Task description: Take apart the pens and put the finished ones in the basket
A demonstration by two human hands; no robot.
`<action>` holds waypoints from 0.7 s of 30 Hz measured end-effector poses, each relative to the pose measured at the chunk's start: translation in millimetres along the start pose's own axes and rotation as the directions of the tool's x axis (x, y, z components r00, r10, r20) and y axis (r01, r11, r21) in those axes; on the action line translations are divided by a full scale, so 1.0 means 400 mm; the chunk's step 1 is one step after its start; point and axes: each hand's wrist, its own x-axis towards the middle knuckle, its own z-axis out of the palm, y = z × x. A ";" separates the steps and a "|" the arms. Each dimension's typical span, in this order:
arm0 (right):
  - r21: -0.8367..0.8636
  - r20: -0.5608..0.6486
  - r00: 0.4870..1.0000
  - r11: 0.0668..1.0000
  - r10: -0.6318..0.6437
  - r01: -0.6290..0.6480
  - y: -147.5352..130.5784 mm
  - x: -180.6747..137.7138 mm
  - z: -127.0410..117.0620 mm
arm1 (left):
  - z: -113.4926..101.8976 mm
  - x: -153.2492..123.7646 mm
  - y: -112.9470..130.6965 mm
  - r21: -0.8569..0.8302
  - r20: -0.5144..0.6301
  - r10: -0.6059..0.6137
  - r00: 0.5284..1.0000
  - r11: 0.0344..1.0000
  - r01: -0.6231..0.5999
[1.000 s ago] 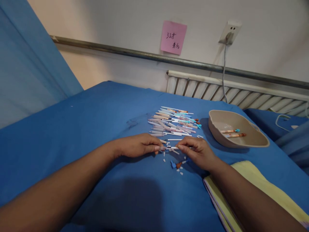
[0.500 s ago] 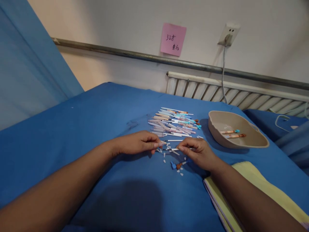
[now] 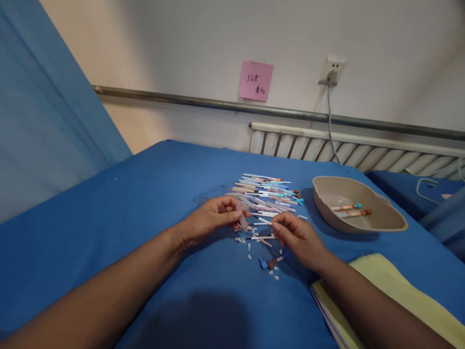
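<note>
My left hand (image 3: 218,214) is closed on a pale pink pen barrel (image 3: 241,216), held tilted between thumb and fingers. Opposite it, my right hand (image 3: 298,238) pinches a thin white pen refill (image 3: 265,221), its dark tip pointing toward the barrel. A small gap seems to lie between tip and barrel. Below the hands, another white refill (image 3: 262,237) lies flat among small white plastic pieces (image 3: 249,247). Closer to me are blue and brown pen parts (image 3: 271,263). Just behind the hands spreads a pile of pen barrels and refills (image 3: 261,195) in several colours.
A beige basin (image 3: 394,223) holding a few pens (image 3: 350,213) stands at the right. Folded yellow cloth (image 3: 381,286) lies under my right forearm. The blue sheet (image 3: 145,203) covers the surface. Behind are a radiator (image 3: 290,145), a metal rail (image 3: 203,103) and a blue curtain (image 3: 54,111).
My left hand has turned the pink barrel to a steeper angle. A refill at my right fingertips now shows raised and tilted above the sheet. The whole scene sits lower in view.
</note>
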 end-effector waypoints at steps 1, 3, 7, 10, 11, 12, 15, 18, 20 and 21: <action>0.003 0.018 1.000 1.000 0.003 -0.003 0.000 -0.001 0.002 | 0.000 0.002 -0.002 -0.022 -0.037 0.003 0.999 1.000 -0.004; -0.007 0.041 0.999 1.000 0.001 0.000 -0.002 -0.004 0.004 | 0.000 0.005 -0.004 -0.071 -0.094 0.006 0.996 0.997 -0.012; -0.058 0.027 0.999 0.998 -0.029 0.031 -0.010 -0.008 0.004 | 0.003 0.007 -0.006 -0.187 -0.166 -0.012 0.986 0.982 -0.020; -0.092 0.021 0.999 0.995 -0.030 0.032 -0.015 -0.006 0.004 | 0.008 0.009 -0.010 -0.228 -0.187 -0.032 0.982 0.974 -0.012; -0.094 0.015 0.999 0.995 -0.029 0.031 -0.015 -0.005 0.003 | 0.009 0.009 -0.011 -0.235 -0.188 -0.035 0.982 0.972 -0.010; -0.094 0.009 1.000 0.995 -0.029 0.029 -0.014 -0.003 0.003 | 0.009 0.010 -0.012 -0.244 -0.190 -0.037 0.981 0.970 -0.010; -0.081 -0.017 0.999 0.996 -0.031 0.030 -0.007 0.001 0.001 | 0.009 0.012 -0.014 -0.272 -0.218 -0.035 0.975 0.962 -0.026; -0.066 -0.028 0.999 0.997 -0.032 0.030 -0.001 0.003 -0.001 | 0.008 0.013 -0.015 -0.291 -0.246 -0.026 0.969 0.955 -0.048; -0.065 -0.029 0.999 0.997 -0.033 0.031 0.002 0.003 -0.001 | 0.008 0.014 -0.016 -0.294 -0.247 -0.020 0.969 0.954 -0.055; -0.072 -0.028 0.999 0.997 -0.035 0.033 0.002 0.003 -0.001 | 0.009 0.014 -0.017 -0.294 -0.243 -0.017 0.970 0.954 -0.057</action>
